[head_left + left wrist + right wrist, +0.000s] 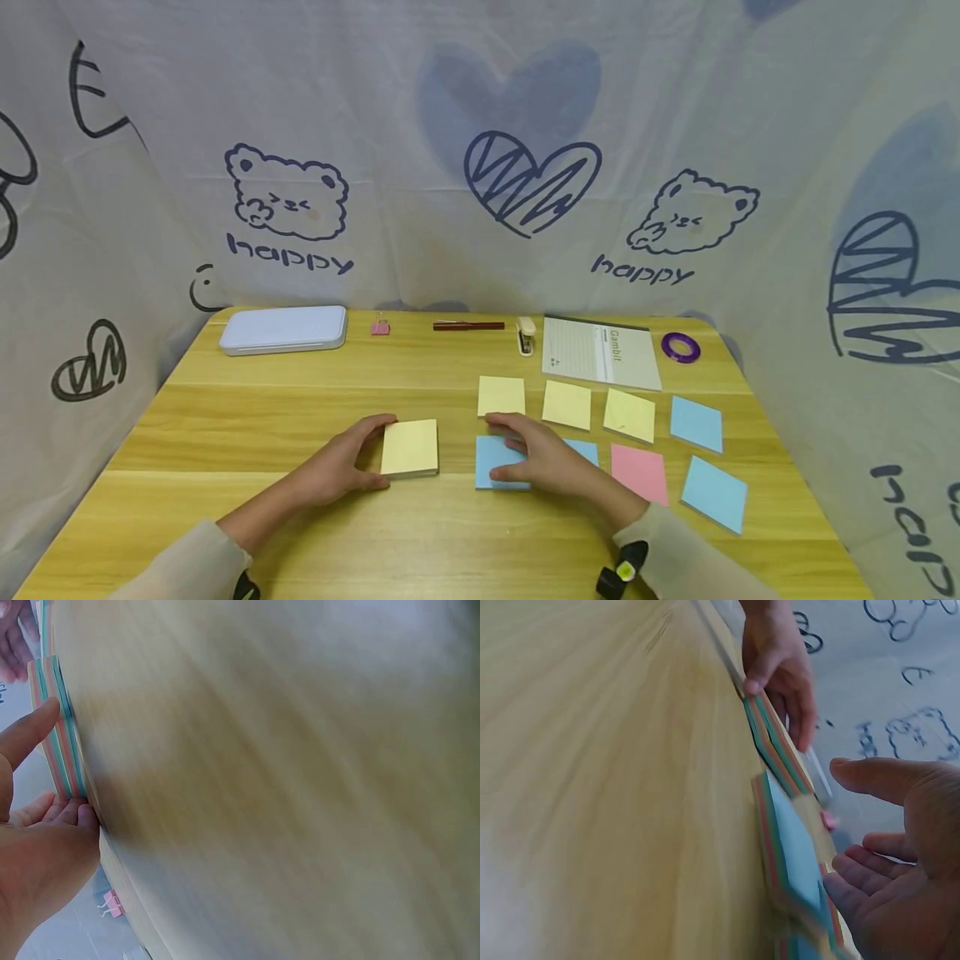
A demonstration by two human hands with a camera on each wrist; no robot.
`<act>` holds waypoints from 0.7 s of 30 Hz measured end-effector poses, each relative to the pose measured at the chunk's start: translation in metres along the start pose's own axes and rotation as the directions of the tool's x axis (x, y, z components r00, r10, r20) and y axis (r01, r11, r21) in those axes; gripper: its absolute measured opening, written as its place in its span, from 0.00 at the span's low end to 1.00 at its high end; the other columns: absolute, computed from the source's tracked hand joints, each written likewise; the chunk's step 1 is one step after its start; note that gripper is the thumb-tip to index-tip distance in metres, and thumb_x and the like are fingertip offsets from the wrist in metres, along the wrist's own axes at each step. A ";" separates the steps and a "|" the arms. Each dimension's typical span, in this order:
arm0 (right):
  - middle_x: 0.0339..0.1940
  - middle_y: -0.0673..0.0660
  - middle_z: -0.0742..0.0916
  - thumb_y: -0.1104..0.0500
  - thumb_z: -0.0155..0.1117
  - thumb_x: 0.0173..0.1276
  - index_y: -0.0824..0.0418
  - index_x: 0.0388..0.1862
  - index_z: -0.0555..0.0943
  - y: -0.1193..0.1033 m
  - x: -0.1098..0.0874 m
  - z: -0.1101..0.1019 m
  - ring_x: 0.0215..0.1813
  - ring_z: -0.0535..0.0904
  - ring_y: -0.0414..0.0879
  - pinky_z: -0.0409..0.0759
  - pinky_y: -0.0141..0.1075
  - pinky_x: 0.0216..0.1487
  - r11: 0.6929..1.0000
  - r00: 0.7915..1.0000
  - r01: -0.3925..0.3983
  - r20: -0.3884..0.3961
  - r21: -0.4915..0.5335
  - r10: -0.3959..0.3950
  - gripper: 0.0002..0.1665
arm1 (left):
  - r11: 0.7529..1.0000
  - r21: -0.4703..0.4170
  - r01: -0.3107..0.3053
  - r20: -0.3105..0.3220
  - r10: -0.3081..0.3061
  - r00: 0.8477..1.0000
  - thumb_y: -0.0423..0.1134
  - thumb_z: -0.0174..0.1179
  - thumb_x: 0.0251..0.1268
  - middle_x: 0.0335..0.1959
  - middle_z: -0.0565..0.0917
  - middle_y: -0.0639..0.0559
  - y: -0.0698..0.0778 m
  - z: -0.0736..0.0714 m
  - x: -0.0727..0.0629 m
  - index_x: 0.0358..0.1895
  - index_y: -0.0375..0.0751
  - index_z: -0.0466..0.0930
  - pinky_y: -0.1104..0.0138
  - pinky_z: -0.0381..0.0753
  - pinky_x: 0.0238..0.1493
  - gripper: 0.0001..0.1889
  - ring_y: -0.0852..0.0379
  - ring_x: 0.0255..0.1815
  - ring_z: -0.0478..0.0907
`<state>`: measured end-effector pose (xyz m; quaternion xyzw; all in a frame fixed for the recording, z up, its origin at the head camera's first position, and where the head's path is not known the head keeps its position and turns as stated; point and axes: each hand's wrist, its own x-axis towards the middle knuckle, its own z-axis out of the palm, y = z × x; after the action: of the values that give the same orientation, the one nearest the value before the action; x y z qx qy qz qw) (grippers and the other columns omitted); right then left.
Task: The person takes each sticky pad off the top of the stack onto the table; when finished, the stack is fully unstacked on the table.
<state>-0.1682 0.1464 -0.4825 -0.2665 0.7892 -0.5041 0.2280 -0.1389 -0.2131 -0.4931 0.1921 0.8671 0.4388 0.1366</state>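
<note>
At the middle of the table, my left hand (341, 465) grips a yellow-topped sticky note stack (409, 448) between thumb and fingers at its left side. The left wrist view shows pink, green and yellow bands along the edge of this stack (60, 742). My right hand (551, 460) hovers over a blue sticky note pad (491, 467), thumb and fingers spread. In the right wrist view, a gap shows between the right hand (907, 877) and the blue pad (791, 840). Another blue pad (587, 451) is partly hidden behind the right hand.
Yellow pads (566, 405), a pink pad (639, 473) and blue pads (714, 493) lie to the right. Along the back are a white case (283, 329), pink binder clip (380, 328), dark red pen (468, 326), stapler (526, 336), notebook (600, 354) and purple tape roll (681, 347).
</note>
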 end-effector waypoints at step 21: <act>0.78 0.58 0.71 0.48 0.80 0.62 0.62 0.81 0.63 -0.026 0.071 0.041 0.78 0.67 0.51 0.68 0.44 0.77 0.953 0.996 0.049 0.087 -0.299 -0.023 0.54 | 1.000 -0.029 0.003 0.008 -0.002 1.000 0.34 0.76 0.60 0.75 0.68 0.34 -0.001 0.000 0.001 0.78 0.34 0.59 0.40 0.62 0.75 0.45 0.35 0.77 0.63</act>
<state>-0.1914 0.0634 -0.4812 -0.3330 0.8418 -0.3706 0.2078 -0.1399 -0.2135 -0.4937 0.1908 0.8603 0.4505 0.1435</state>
